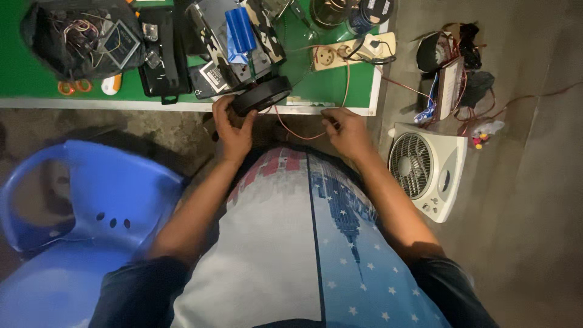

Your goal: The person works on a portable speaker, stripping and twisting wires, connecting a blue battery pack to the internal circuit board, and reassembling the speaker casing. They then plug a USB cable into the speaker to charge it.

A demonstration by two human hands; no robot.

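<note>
Head camera looks straight down on my two hands at the near edge of the green counter (328,91). My left hand (234,130) has its grip closed on a round black part (262,96), like a ring or a small speaker, which rests tilted on the counter edge; my fingers wrap its lower side. My right hand (346,130) pinches a thin red wire (297,135) that hangs in a loop between both hands, just below the counter edge, and goes up over the counter.

Behind the round part, two blue cylinder battery cells (241,28) lie on a grey device. More to the left there is a black case (161,58) and a dark bag with many coloured wires (79,33). A beige power strip (352,51) lies near the right end of the counter. On the floor to my right, a small white box fan (428,170) stands, and beyond it a heap of electronic parts (452,73). A blue plastic chair (79,212) is at my left.
</note>
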